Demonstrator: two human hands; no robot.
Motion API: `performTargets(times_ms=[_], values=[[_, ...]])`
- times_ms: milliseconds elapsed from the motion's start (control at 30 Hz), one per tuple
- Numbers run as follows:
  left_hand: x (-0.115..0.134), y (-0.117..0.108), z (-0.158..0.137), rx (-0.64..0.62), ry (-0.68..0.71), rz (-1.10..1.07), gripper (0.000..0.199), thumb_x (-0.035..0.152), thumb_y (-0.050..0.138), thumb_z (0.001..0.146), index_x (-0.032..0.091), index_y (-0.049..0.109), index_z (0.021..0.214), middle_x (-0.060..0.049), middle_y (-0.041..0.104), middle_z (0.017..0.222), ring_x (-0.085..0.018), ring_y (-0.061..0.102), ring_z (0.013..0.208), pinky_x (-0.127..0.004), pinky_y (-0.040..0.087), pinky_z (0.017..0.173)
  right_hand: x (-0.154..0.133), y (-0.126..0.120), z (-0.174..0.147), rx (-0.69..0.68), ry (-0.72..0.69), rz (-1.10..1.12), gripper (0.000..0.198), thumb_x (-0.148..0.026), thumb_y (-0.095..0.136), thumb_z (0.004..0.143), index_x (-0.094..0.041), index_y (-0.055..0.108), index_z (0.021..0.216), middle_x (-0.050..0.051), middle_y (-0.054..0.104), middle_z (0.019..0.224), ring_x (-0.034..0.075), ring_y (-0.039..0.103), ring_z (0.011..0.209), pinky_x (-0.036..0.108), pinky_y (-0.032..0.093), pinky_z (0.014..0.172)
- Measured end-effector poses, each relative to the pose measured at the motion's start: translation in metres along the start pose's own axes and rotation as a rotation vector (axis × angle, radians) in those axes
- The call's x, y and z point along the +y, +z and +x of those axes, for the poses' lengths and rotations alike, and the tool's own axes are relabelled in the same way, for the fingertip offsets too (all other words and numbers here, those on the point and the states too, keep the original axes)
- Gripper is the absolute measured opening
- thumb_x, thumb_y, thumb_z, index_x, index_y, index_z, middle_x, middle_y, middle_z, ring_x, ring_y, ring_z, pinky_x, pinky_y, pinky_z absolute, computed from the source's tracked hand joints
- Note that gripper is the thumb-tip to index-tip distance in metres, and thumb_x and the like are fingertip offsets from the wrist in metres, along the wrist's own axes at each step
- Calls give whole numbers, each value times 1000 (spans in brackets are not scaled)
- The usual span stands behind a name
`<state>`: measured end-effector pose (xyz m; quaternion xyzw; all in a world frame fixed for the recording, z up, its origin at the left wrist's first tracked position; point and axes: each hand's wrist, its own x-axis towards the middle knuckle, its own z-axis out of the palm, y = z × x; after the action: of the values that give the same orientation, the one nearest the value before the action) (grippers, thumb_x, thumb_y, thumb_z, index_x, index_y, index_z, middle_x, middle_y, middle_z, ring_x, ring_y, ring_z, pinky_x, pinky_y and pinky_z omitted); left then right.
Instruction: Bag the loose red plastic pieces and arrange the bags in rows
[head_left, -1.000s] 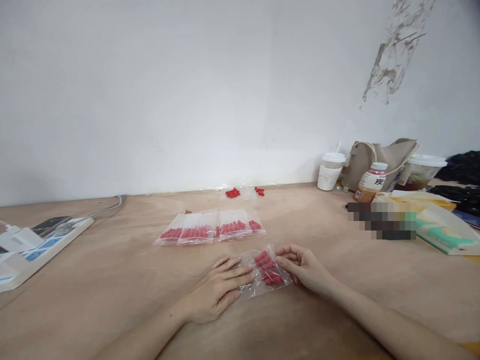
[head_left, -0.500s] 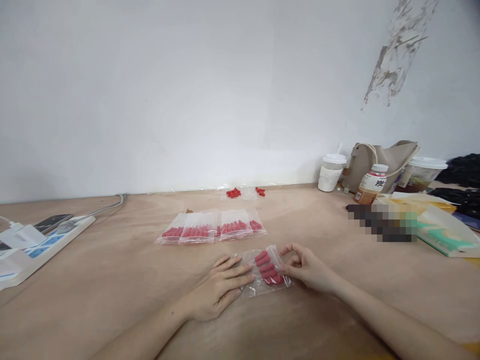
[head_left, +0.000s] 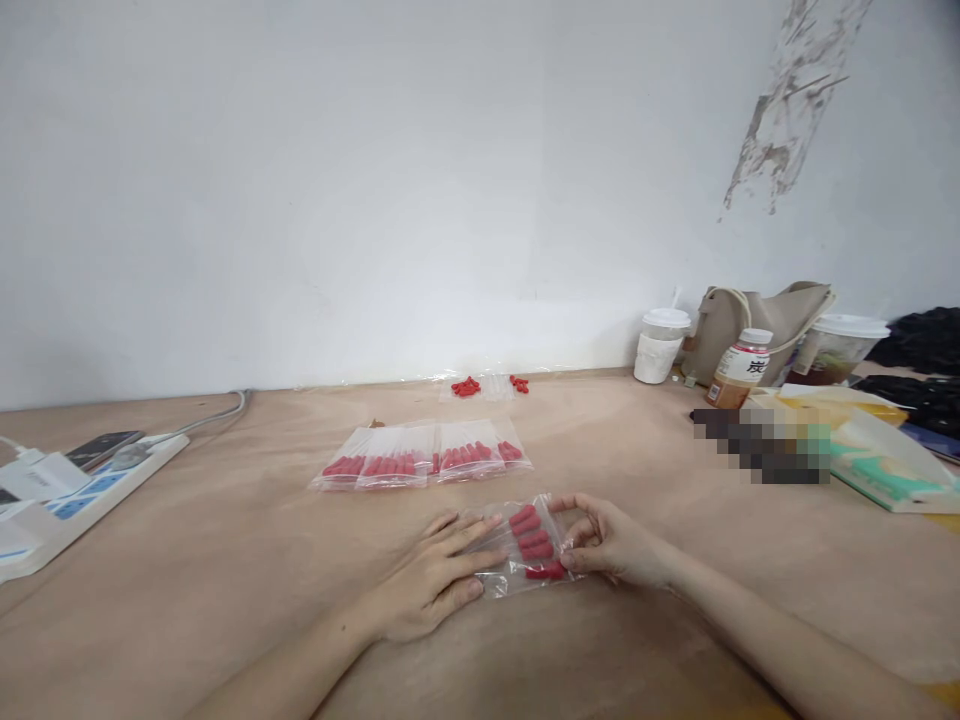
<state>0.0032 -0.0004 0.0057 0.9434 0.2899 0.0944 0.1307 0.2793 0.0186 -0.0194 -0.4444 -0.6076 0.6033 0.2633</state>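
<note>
We have a see-through bag point(head_left: 516, 580) flat on the table point(head_left: 262, 590), right in front of the person, red pieces point(head_left: 535, 546) inside. Left hand point(head_left: 436, 572): laid flat, fingers spread, pressing the bag's left end, gripping nothing. Right hand point(head_left: 609, 540): part curled at the right edge, thumb by the lowest piece, gap between thumb and forefinger; can't tell if the film is pinched.

To handle this well, we'd press lightly with the left hand so the film stays taut, and nudge through the plastic with the right fingertips, one piece at a time. We'd judge the lowest piece needs most care: it sits slightly apart from the upper ones. Loose film could wrinkle or slide.

Surface: wood-toned, overlapping filled bags point(head_left: 405, 452) just beyond the hands, more red bits point(head_left: 466, 386) by the wall point(head_left: 337, 200). Power strip point(head_left: 97, 495) and phone point(head_left: 105, 447) left; cup point(head_left: 656, 355), bottle point(head_left: 739, 372), handbag point(head_left: 784, 312) right. Wall white, paint peeling upper right.
</note>
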Motion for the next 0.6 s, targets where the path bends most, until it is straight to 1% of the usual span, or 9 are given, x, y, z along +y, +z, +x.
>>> performTargets(times_ms=[100, 200, 267, 333, 367, 400, 467, 533, 600], values=[[-1, 2, 0, 26, -10, 0, 37, 32, 35, 91, 35, 35, 128, 3, 24, 140, -21, 24, 128, -45, 17, 104, 2, 7, 0, 25, -23, 8, 73, -42, 71, 54, -18, 37, 115, -6, 56, 63, 4, 43, 42, 14, 27, 36], [-4, 4, -1, 39, -9, 6, 37, 27, 34, 90, 35, 37, 127, 3, 29, 138, -20, 24, 128, -44, 18, 104, 2, 7, 1, 30, -56, -107, 65, -49, 61, 66, -17, 38, 118, -7, 51, 55, 4, 35, 36, 16, 27, 37], [-5, 5, -1, 45, -3, 22, 39, 22, 33, 90, 35, 38, 126, 4, 30, 138, -20, 23, 128, -43, 18, 105, 1, 1, 1, 142, -165, -243, 54, -50, 54, 72, -17, 45, 114, -7, 48, 52, 5, 37, 39, 18, 29, 40], [-5, 5, 0, 64, 5, 38, 41, 18, 32, 89, 36, 40, 125, 5, 29, 138, -20, 21, 128, -44, 18, 104, 2, -7, 2, 294, -317, -401, 45, -49, 53, 73, -17, 54, 105, -4, 48, 55, 6, 39, 45, 19, 31, 44], [-5, 5, 0, 76, 11, 47, 41, 17, 32, 88, 36, 42, 123, 5, 29, 138, -21, 21, 128, -44, 19, 104, 3, -10, 3, 338, -374, -466, 41, -48, 53, 73, -17, 57, 100, -3, 49, 58, 6, 39, 48, 19, 31, 46], [-4, 5, 1, 86, 20, 56, 42, 16, 33, 87, 36, 44, 122, 5, 29, 138, -22, 21, 128, -44, 20, 104, 4, -13, 4, 353, -408, -509, 39, -47, 54, 73, -17, 59, 97, -2, 50, 61, 7, 38, 50, 19, 31, 47], [-1, 5, 5, 92, 47, 80, 42, 13, 34, 86, 36, 49, 117, 5, 30, 138, -22, 21, 127, -43, 21, 103, 8, -15, 7, 323, -408, -518, 39, -47, 54, 73, -17, 60, 96, -1, 52, 65, 7, 39, 52, 20, 32, 48], [3, 6, 12, 97, 75, 109, 42, 11, 35, 84, 35, 53, 113, 4, 31, 137, -22, 22, 126, -42, 22, 102, 12, -13, 11, 287, -349, -481, 42, -49, 56, 71, -16, 58, 97, -2, 52, 62, 8, 41, 53, 20, 32, 47], [6, 7, 20, 131, 82, 144, 39, 11, 37, 84, 34, 54, 110, 2, 33, 135, -23, 24, 125, -43, 23, 100, 13, -12, 12, 256, -262, -446, 45, -49, 61, 65, -15, 57, 94, -4, 51, 57, 7, 42, 51, 19, 32, 46]])
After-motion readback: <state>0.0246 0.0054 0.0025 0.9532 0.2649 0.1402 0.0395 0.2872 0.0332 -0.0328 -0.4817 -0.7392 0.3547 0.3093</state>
